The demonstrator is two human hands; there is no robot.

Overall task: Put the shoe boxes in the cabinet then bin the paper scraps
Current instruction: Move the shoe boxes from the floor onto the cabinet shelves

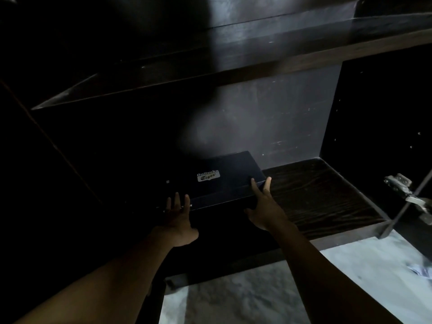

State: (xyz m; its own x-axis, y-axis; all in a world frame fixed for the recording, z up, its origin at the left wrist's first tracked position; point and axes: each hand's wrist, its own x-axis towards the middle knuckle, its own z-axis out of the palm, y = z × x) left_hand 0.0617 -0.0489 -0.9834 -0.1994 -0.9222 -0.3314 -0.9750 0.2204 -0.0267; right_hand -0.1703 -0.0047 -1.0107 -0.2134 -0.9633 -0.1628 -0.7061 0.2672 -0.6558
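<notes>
Box (pixel 233 174), on shelf (pixel 327 195): your left hand (pixel 177 218) and right hand (pixel 264 209) rest straight-fingered against its near side. Risk: push unevenly and it may skew or jam.

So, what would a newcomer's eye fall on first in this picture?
The dark box with its white logo, low in the middle on the cabinet shelf, with the left hand and right hand laid straight-fingered against its near edge. Next, the bright pale floor at the bottom and the metal hinge at the right.
</notes>
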